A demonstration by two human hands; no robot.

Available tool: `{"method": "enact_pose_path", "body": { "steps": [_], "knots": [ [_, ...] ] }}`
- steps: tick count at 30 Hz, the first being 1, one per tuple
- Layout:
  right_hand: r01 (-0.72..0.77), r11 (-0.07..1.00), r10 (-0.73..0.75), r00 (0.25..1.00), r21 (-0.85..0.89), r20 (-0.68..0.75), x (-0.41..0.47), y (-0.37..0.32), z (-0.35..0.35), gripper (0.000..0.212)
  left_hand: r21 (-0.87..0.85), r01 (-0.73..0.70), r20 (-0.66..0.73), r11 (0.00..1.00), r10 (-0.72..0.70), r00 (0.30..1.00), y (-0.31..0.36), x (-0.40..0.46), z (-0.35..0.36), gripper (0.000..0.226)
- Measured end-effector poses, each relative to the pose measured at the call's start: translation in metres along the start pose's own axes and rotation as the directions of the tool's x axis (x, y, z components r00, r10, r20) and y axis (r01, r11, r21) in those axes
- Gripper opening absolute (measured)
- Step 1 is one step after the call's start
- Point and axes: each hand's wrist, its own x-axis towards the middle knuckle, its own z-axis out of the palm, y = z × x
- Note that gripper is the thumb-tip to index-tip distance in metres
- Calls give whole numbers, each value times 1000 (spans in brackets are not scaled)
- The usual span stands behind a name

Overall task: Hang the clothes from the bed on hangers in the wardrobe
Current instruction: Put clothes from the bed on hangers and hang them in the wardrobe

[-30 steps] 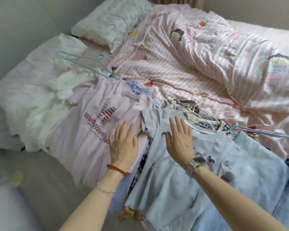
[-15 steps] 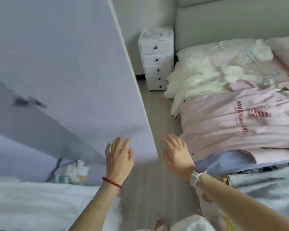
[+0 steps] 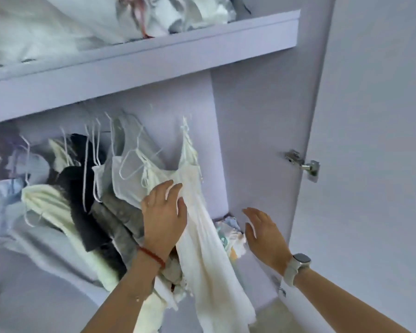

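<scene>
View swung off the bed and floor seen half a second ago; wardrobe (image 3: 262, 140) interior now faced, both hands moved in from open air. Bed and its clothes no longer in frame.

Left hand (image 3: 165, 218): fingers (image 3: 171, 188) straight and spread, laid flat against white strappy dress (image 3: 209, 248), nothing gripped. Red bead bracelet (image 3: 151, 257) worn at that wrist.

Right hand (image 3: 265, 236): fingers relaxed and extended, nothing held, no contact seen, apart from dress on its right side, near wardrobe side panel. White smartwatch (image 3: 297, 265) worn at that wrist.

Dress is hung on white wire hanger (image 3: 132, 164), last garment at right end of row. To left of left-hand fingers: grey garment (image 3: 120, 212), black garment (image 3: 82, 188), cream garment (image 3: 48, 205), pale blue garment (image 3: 5, 200), all hung close together on white hangers. Rail itself hidden behind shelf front.

Between the two hands, lower down: small pile of folded printed fabric (image 3: 228, 234) in back corner.

Above fingers: upper shelf (image 3: 154, 51) stacked with white bedding (image 3: 58, 20). Right of right hand: open door (image 3: 370, 140) with metal hinge (image 3: 303, 164).
</scene>
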Motion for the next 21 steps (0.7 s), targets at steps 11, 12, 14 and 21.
{"method": "enact_pose_path", "body": {
  "steps": [11,12,14,21],
  "knots": [
    [179,891,-258,956,417,142,172,-117,26,34,280,479,102,832,-522,847,-84,76,-3,56],
    [148,868,-261,948,474,183,182,-134,27,34,268,430,74,862,-463,883,-85,73,-3,52],
    [15,804,-223,934,594,278,201,-167,23,35,171,265,37,949,-275,961,-80,67,-4,48],
    [-125,882,-94,898,455,430,251,-202,26,46,-218,63,-16,974,-68,998,-82,60,-1,35]
  ]
}}
